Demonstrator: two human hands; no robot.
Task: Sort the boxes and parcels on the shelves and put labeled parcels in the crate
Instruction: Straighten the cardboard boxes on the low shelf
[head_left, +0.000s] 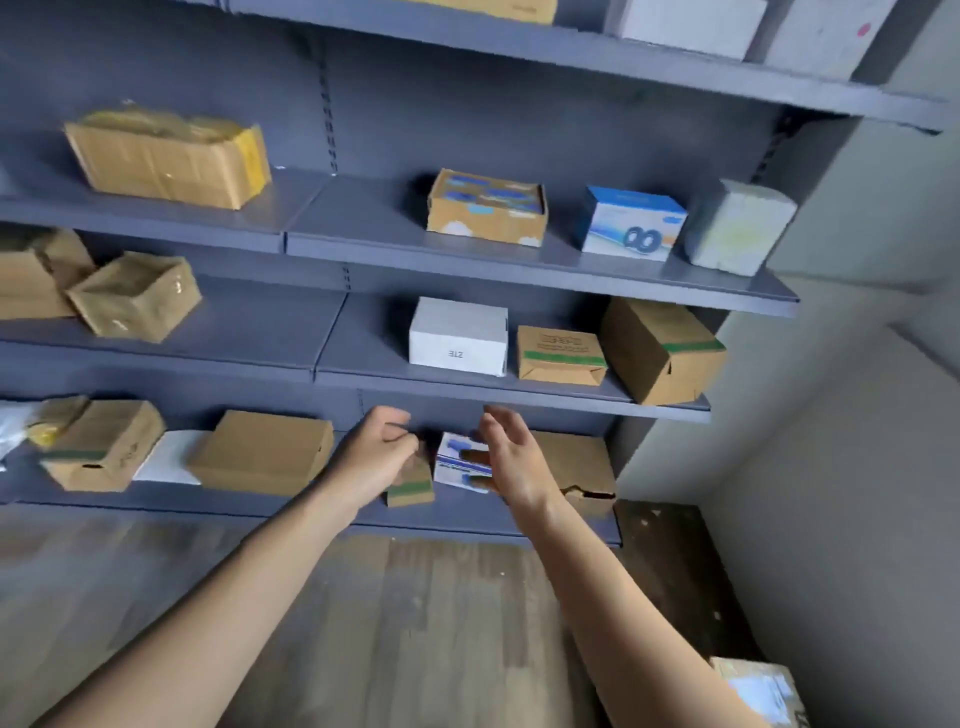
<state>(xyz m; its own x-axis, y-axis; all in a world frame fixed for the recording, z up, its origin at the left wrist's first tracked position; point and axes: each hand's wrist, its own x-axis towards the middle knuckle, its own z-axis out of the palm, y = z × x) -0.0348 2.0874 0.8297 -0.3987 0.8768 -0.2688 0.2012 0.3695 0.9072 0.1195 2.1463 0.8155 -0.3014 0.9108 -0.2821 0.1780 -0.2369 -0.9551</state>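
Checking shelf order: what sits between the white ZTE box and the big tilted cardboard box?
Head view: a small cardboard box with green tape stands between the white ZTE box and the tilted cardboard box.

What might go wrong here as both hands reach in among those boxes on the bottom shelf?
The small green-taped box stands near the shelf's front edge under the left hand; a nudge might tip it onto the floor.
The tilted taped box one shelf up overhangs its edge and could fall if bumped.
The torn carton beside the right hand may rip further.
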